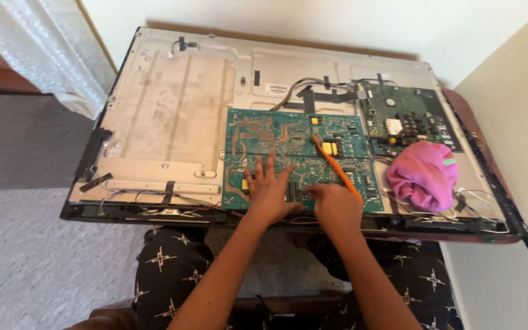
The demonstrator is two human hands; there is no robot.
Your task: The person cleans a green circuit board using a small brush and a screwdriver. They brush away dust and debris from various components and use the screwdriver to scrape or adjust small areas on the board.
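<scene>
A large flat-screen panel (172,110) lies face down with its back cover off, showing a metal chassis. On it sits a green circuit board (270,134), solder side up. My left hand (269,189) rests flat on the board's lower edge, fingers spread. My right hand (336,205) is closed around an orange-handled tool (337,168), whose tip touches the board near a yellow part (329,148).
A second green board (407,116) with black cables sits at the panel's right. A crumpled pink cloth (424,174) lies below it. Loose wires run along the panel's near edge. My legs in black patterned trousers are under the panel; a wall stands close on the right.
</scene>
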